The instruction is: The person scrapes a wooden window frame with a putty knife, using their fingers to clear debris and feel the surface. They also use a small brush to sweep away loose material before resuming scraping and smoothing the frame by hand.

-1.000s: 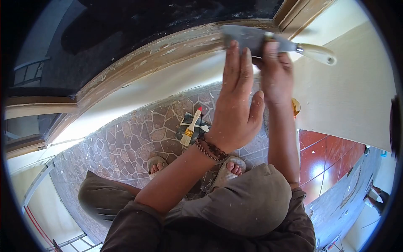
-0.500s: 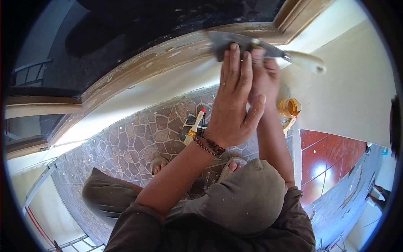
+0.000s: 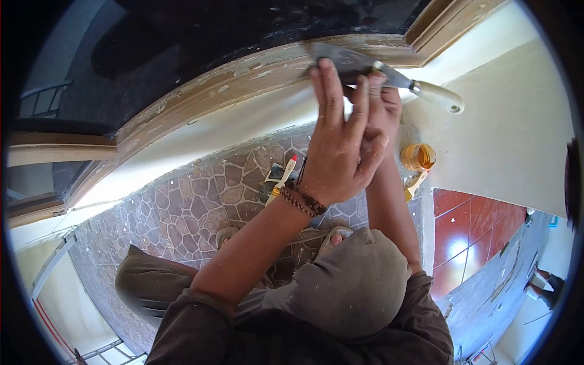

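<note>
A putty knife with a wide metal blade and a cream handle is at the wooden window frame, its handle pointing right. My right hand has its fingers closed around the knife where the blade narrows; part of the grip is hidden behind my left hand. The fingers of my left hand are stretched out and apart, their tips near or on the lower side of the blade. Worn, patchy finish shows along the wood, and the blade's far corner is blurred.
Below lies a paintbrush on the stone-patterned floor. By the wall at right stand a jar of orange-brown liquid and another brush. Dark glass fills the window. Another person's legs show at far right.
The putty knife's handle has swung slightly down and left. My left hand's fingers have spread and shifted a little left, while my right hand keeps its grip.
</note>
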Tool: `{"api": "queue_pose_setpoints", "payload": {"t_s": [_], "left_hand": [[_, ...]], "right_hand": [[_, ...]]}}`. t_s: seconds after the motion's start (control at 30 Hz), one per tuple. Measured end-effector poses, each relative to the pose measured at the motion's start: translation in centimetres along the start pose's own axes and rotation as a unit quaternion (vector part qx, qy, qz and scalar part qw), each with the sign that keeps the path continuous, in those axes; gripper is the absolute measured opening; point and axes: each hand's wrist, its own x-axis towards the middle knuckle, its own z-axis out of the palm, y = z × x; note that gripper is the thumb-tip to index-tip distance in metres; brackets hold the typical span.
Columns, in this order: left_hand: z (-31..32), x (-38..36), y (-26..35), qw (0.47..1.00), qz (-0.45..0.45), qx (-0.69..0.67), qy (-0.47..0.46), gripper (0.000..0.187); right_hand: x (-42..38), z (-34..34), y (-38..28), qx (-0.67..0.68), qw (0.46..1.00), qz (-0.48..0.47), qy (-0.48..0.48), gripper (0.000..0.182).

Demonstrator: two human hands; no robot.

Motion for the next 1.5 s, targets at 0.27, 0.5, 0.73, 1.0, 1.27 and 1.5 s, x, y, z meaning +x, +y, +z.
{"api": "queue_pose_setpoints", "payload": {"t_s": [0.27, 0.5, 0.73, 1.0, 1.27, 1.5], "left_hand": [[-0.2, -0.8, -0.2, 1.000, -0.023, 0.009, 0.017, 0.077], [-2.2, -1.1, -1.1, 0.998, -0.016, 0.003, -0.067, 0.076], [-3.3, -2.4, -1.9, 0.999, -0.023, 0.000, -0.044, 0.070], [-3.8, -3.3, -2.3, 0.998, -0.037, -0.003, -0.056, 0.060], [-4.7, -3.3, -2.7, 0.996, -0.025, 0.073, -0.047, 0.059], [-4.4, -2.4, -2.5, 0.994, 0.004, 0.086, -0.072, 0.056]], "right_hand": [[-0.3, 0.9, 0.4, -0.043, 0.998, -0.032, -0.026, 0.021], [1.1, -0.8, -1.4, 0.058, 0.994, -0.074, -0.063, 0.023], [1.2, 1.2, -2.0, 0.056, 0.992, -0.092, -0.065, 0.024], [0.6, 1.6, -0.9, 0.070, 0.986, -0.128, -0.083, 0.021], [0.2, 2.2, 0.2, 0.063, 0.986, -0.136, -0.075, 0.020], [-0.1, 2.6, 0.1, 0.083, 0.979, -0.173, -0.061, 0.023]]}}
